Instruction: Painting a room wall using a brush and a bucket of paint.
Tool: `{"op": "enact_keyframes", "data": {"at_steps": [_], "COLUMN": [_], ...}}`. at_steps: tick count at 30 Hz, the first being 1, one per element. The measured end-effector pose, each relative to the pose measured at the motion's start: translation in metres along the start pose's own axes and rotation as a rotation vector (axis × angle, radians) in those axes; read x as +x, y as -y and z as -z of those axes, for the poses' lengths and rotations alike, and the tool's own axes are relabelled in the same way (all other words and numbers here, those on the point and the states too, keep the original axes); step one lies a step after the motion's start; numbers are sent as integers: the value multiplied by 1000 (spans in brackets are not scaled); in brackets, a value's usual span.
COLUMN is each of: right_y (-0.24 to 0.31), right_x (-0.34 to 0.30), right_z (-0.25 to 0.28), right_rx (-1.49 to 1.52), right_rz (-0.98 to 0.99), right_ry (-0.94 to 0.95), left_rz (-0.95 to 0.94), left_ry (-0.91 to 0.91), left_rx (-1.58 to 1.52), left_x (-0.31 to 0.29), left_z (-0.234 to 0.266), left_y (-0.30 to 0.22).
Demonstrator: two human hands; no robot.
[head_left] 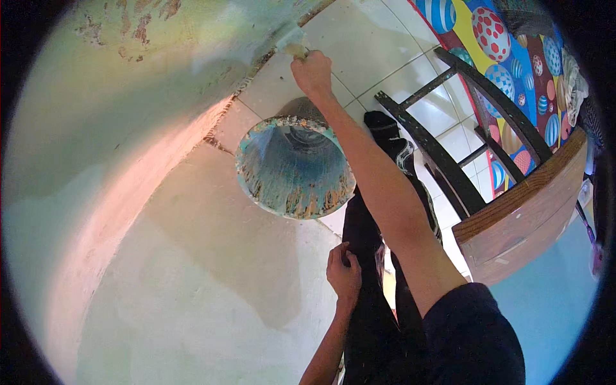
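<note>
My right hand (313, 74) is stretched far forward, closed round a paintbrush (293, 47). The brush's pale head meets the foot of the greenish wall (186, 70), close to the tiled floor. Below that forearm stands a paint-crusted bucket (295, 170), its mouth tilted toward me. Its inner wall is streaked with blue, green and orange-brown; how much paint lies in the bottom I cannot tell. My left hand (344, 274) hangs beside my dark trouser leg with fingers loosely curled and a gap at the thumb. I see nothing in it.
To the right is a piece of furniture with dark legs (417, 141) and a wooden edge (520, 173). White tiles (359, 38) cover the floor. Beyond lies a colourful ball-patterned mat (500, 77). A pale wall (192, 308) fills the lower left.
</note>
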State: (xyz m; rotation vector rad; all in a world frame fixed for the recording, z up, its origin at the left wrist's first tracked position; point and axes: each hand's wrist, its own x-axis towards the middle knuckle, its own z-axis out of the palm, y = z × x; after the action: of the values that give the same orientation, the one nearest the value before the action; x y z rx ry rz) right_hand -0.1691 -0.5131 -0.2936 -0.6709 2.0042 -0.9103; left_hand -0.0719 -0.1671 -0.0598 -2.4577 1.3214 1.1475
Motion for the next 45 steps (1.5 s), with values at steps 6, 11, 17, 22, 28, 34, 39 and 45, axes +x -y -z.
{"op": "enact_keyframes", "data": {"at_steps": [6, 11, 17, 22, 28, 34, 39, 45], "right_y": [-8, 28, 28, -36, -53, -57, -52, -63], "right_x": [42, -14, -45, 20, 86, 90, 94, 62], "right_z": [-9, 10, 47, 11, -21, -44, -44, -23], "right_rx": [-56, 39, 155, -20, -49, -55, -86, 37], "right_rz": [157, 152, 8, -189, -148, -174, -45, -76], "right_ry": [-48, 91, 56, 50, -84, -65, 5, -69], "left_rz": [-25, -14, -13, -2, 33, 19, 36, 31], "left_ry": [18, 6, 23, 27, 11, 18, 45, 48], "left_rx": [-8, 27, 38, 39, 28, 10, 3, 50], "left_x": [3, 1, 4, 6, 15, 23, 27, 29], "left_z": [-7, -1, 0, -3, 1, 1, -2, -1], "left_y": [-6, -3, -8, -1, -8, -12, -19, -20]}}
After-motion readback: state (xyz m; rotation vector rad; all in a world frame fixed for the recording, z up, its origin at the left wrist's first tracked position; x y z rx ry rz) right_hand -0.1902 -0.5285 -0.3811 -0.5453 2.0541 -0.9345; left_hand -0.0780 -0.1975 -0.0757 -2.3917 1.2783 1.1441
